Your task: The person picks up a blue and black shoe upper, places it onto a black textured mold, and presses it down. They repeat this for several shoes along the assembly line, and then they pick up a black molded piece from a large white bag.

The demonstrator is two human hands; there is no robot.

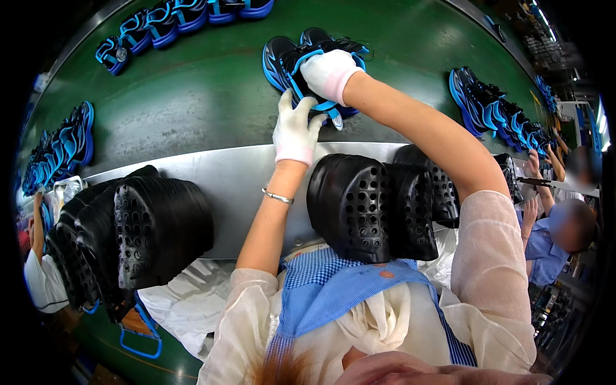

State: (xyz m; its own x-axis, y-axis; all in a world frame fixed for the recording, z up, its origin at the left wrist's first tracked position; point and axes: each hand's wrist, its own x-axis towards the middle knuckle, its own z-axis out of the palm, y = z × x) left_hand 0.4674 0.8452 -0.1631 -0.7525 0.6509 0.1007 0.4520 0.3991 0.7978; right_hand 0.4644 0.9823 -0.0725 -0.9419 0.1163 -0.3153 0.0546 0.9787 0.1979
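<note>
A pair of black-and-blue sneakers (274, 59) lies on the green work surface ahead of me, toes pointing away. White gloves cover both my hands. My right hand (330, 72) reaches into the opening of a sneaker, and its fingertips are hidden there. Close to the heel end, my left hand (295, 130) has its fingers spread at the sneaker's side. Whether they press on it I cannot tell. A light blue tab (335, 118) sticks out at the heel, between the left hand and my right forearm.
Stacks of black perforated moulded pieces stand nearer me, left (163, 224) and right (356, 205), by a metal ledge (240, 173). More sneakers line the belt at far left (163, 25), left (80, 135) and right (471, 102). Other people work at right (552, 237) and far left.
</note>
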